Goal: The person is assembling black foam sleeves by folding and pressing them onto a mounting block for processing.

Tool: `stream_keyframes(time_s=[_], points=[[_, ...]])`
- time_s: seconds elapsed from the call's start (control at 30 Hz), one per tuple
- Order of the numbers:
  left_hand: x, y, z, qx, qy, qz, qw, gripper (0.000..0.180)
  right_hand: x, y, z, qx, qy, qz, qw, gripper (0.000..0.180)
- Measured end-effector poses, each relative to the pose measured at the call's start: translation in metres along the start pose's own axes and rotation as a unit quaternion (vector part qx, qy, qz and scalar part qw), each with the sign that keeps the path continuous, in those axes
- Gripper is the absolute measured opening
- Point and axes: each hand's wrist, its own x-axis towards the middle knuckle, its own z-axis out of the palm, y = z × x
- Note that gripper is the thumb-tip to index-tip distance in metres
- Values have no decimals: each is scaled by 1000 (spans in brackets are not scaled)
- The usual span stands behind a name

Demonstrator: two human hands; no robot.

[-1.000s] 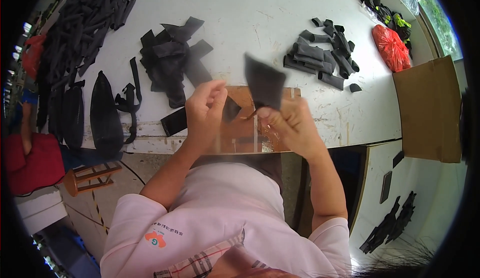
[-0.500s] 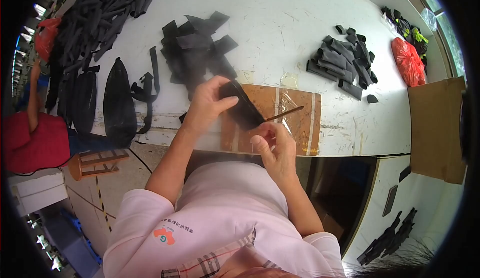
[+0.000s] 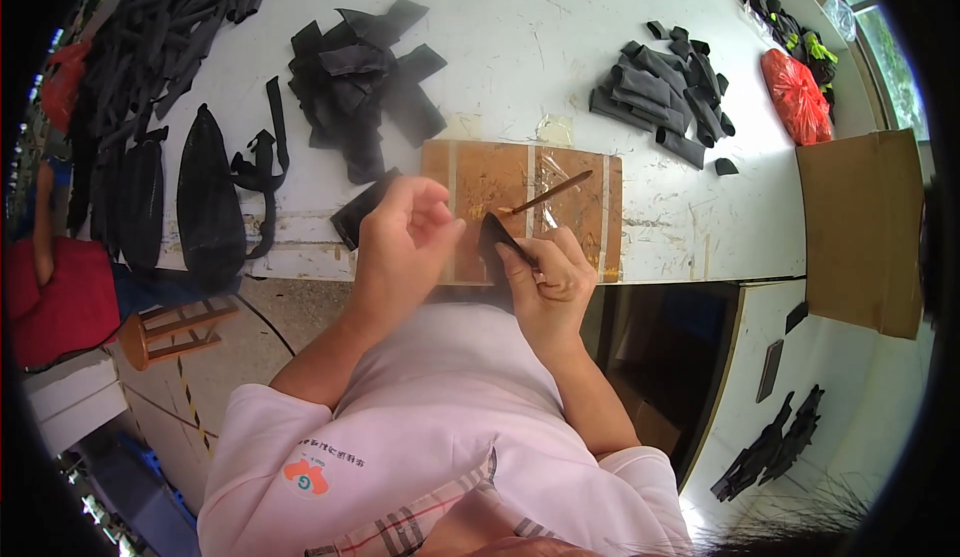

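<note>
My right hand [image 3: 552, 282] pinches a dark fabric piece [image 3: 493, 241] between thumb and fingers, above the front of a brown taped board [image 3: 480, 167]. My left hand [image 3: 402, 242] hovers beside it, fingers loosely bent and thumb apart, with nothing visible in it. A thin brown stick [image 3: 553, 191] with a paler end lies slantwise over the board, just beyond my right hand. Another black strip [image 3: 358, 217] sits at the table edge, partly hidden by my left hand. Behind it spreads a heap of flat black pieces [image 3: 365, 72].
At the right is a pile of rolled black pieces [image 3: 660, 92], with a red plastic bag [image 3: 797, 97] and a cardboard box [image 3: 860, 232] farther over. Large black pieces [image 3: 210, 192] and a big heap [image 3: 160, 27] fill the left. A person in red [image 3: 75, 292] is at far left.
My left hand has let go of the dark piece and drawn back from it. My right hand now grips the piece, lower and nearer to me. The whole view has shifted slightly.
</note>
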Motion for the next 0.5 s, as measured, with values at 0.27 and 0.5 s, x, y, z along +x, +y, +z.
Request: stream_keyframes(time_s=[0.27,0.5], points=[[-16,16,1,-286,-103,-240,922,14,-2,9,-2,-124,67,-159,977,17],[-12,16,7,-307,-113,-260,908,16,3,10,-4,-137,34,-206,968,26]])
